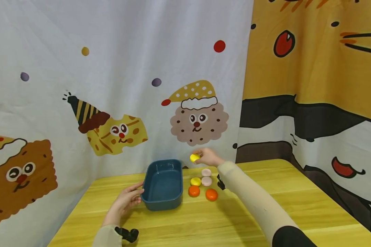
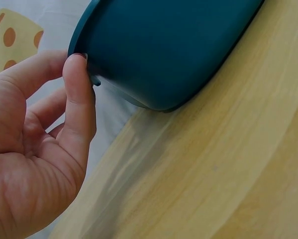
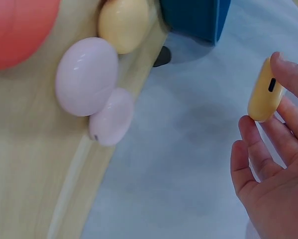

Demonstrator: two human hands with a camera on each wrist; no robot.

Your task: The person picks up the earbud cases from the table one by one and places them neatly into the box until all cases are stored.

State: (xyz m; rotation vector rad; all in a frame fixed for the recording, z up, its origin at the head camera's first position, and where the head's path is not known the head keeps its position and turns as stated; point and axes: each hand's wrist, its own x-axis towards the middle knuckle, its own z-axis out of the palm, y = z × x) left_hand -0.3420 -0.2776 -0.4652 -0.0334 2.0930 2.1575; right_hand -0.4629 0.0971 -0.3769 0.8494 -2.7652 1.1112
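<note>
My left hand pinches the left rim of a deep blue rectangular plastic bin; in the left wrist view the thumb lies on the bin's outer wall close to the rim. Raised above the far table edge, my right hand holds a yellow round disc between thumb and fingers. A small black slot shows on the side of this yellow disc in the right wrist view. Below the hand, another yellow disc, two pale pink discs and two orange discs lie on the table.
The wooden table has its far edge close to a white printed curtain. On the right hangs an orange and dark patterned curtain. Black wrist mounts sit on both sleeves.
</note>
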